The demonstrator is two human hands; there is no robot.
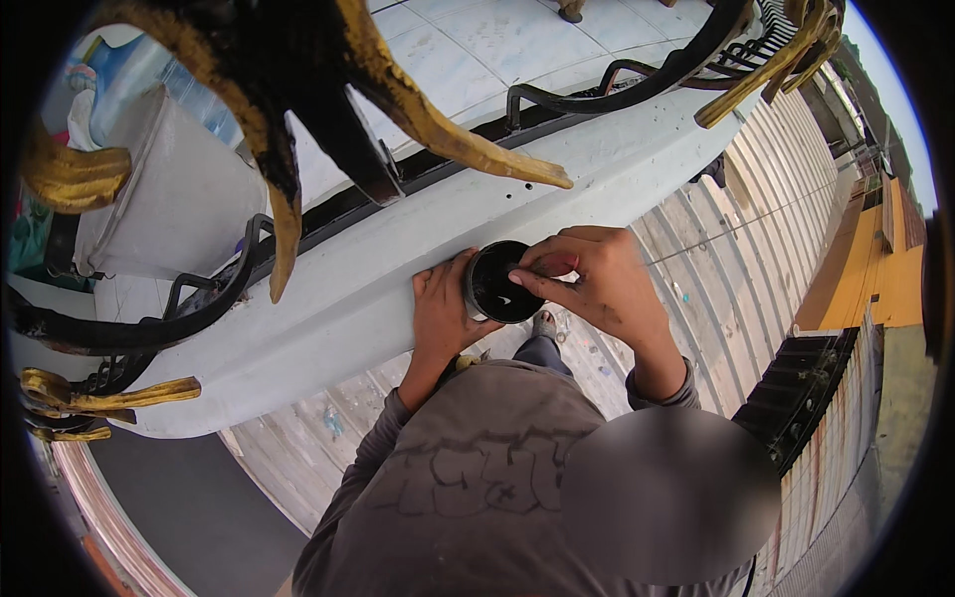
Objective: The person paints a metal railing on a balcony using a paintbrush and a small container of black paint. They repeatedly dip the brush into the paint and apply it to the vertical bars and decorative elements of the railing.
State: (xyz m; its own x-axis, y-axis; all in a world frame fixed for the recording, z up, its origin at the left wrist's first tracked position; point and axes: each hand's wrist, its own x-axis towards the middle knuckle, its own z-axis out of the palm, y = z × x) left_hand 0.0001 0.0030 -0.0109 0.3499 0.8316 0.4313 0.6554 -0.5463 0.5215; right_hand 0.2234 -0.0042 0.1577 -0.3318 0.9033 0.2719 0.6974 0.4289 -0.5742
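My left hand (441,306) is wrapped round the side of a small round can (504,304) with black paint inside and black-smeared walls. The can is held in front of my body, close to the edge of a white ledge (398,289). Over its right rim, my right hand (609,289) pinches what looks like a paintbrush (557,264) with a reddish handle. The brush's tip is hidden by my fingers and the dark inside of the can. Dark smudges mark the fingers of both hands.
A black metal railing (318,119) with gold-painted leaf shapes (468,139) rises above the ledge. Behind it stand a grey-white bucket (179,189) and a tiled floor (497,50). Far below lie a ribbed metal roof (736,239) and an orange wall (856,264).
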